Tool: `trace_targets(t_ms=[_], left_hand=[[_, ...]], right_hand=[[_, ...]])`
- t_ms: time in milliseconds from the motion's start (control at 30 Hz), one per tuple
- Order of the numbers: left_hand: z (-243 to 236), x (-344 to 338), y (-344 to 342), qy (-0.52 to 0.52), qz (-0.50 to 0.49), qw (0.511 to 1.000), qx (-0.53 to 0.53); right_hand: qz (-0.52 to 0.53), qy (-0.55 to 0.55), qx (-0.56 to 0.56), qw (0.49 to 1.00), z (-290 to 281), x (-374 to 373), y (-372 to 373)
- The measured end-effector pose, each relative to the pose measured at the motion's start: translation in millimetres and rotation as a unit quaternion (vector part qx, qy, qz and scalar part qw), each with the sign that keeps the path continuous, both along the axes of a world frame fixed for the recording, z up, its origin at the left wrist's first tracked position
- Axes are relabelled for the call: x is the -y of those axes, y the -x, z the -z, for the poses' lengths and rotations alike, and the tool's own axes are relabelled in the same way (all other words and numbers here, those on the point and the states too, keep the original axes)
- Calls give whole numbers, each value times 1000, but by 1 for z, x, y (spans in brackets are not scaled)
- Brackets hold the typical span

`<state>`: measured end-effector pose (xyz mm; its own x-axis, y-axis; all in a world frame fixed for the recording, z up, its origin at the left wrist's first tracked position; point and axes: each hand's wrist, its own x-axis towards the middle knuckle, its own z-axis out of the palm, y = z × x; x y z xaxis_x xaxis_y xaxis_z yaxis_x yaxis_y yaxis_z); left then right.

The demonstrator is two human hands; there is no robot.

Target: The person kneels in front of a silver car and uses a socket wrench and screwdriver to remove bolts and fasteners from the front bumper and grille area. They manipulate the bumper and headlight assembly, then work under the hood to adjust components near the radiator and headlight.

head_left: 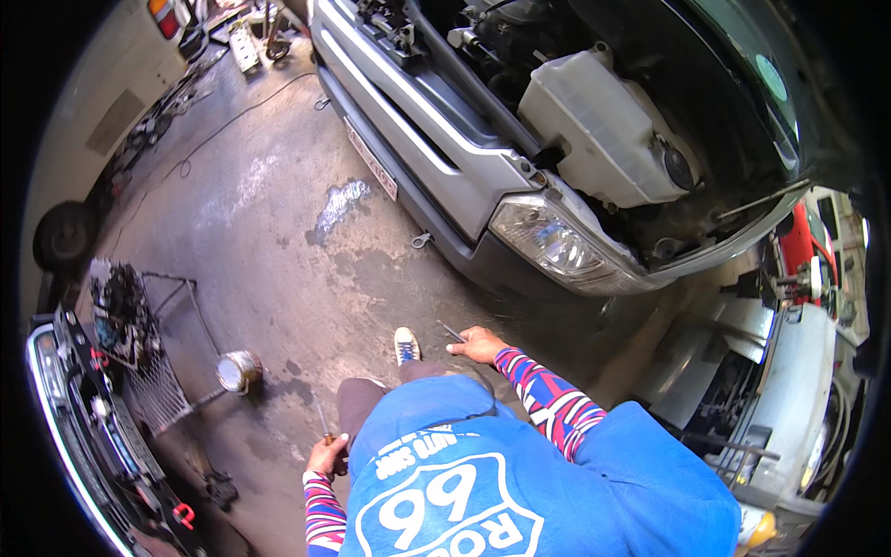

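My left hand is low beside my left leg, its fingers closed round the brownish handle of a screwdriver whose thin shaft points away from me. My right hand reaches out further ahead, closed on a slim dark metal tool; its kind is not clear. Neither tool touches the vehicle. Nearest to my right hand is the front corner of a silver vehicle with its headlight and bumper. Its engine bay lies open, with a whitish plastic reservoir behind the headlight.
At left stand a metal can, a metal frame, an engine part and a removed bumper. A cable crosses the stained floor. Loose body panels stand at right. A pale vehicle is parked far left.
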<state>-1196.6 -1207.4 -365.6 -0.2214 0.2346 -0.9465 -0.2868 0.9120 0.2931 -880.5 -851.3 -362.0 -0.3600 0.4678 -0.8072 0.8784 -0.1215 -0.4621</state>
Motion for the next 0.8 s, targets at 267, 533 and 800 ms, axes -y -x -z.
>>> trace_targets(t_ms=[267,533,800], left_hand=[[38,-104,98,-5,282,959,-11],[54,-153,216,48,485,873,24],[50,-191,227,99,532,841,33]], right_hand=[[184,-24,-9,983,42,77,-19],[573,191,180,777,57,254,-37],[430,38,78,899,71,243,83]])
